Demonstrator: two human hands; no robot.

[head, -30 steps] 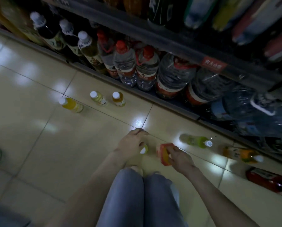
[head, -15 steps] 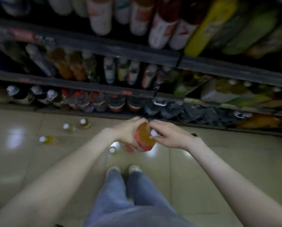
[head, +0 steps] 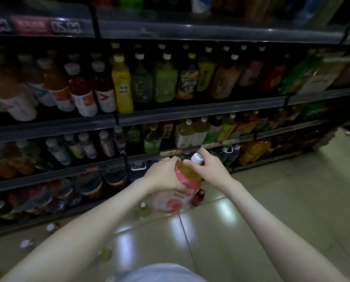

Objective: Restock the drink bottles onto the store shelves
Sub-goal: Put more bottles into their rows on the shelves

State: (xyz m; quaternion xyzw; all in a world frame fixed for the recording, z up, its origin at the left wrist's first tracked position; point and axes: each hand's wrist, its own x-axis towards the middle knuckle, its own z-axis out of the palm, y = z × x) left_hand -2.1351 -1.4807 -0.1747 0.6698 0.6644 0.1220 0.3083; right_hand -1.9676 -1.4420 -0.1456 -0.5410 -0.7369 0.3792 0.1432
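I hold a drink bottle with a pink label (head: 178, 196), amber liquid and a white cap out in front of me, roughly upright and raised off the floor. My left hand (head: 162, 176) grips its body from the left. My right hand (head: 208, 167) pinches the neck just under the white cap. Behind it rise the store shelves (head: 170, 115), several tiers packed with bottles in many colours.
Several small bottles stand or lie on the tiled floor: a green one (head: 143, 208) just left of the held bottle, a red one (head: 198, 197) to its right, and white-capped ones (head: 51, 226) at lower left. Large water jugs (head: 113, 176) fill the bottom tier.
I have risen from a crouch, lifting the pink-labelled bottle off the floor with both hands. The view has swung up from the floor to the shelf tiers.
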